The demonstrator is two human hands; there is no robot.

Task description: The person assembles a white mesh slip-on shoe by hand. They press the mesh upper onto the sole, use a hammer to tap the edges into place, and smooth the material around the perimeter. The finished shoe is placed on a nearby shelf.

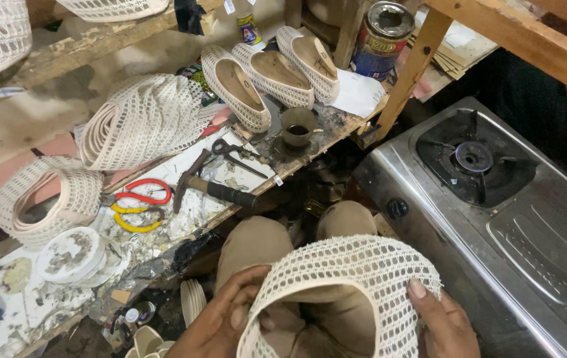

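A cream mesh shoe upper (350, 278) curves open in front of me, low in the head view above my knees. My left hand (220, 318) grips its left edge with the fingers curled around the rim. My right hand (444, 325) holds its right edge, thumb pressed on the mesh. Three finished cream mesh shoes (270, 73) lie side by side on the workbench (230, 179) farther back.
On the bench lie a hammer (213, 189), red-handled scissors (141, 192), yellow-handled scissors (134, 222), pincers (233, 154), a small cup (297, 127) and more mesh uppers (144, 119). A tin can (381, 40) stands behind. A steel gas stove (489, 192) sits at right.
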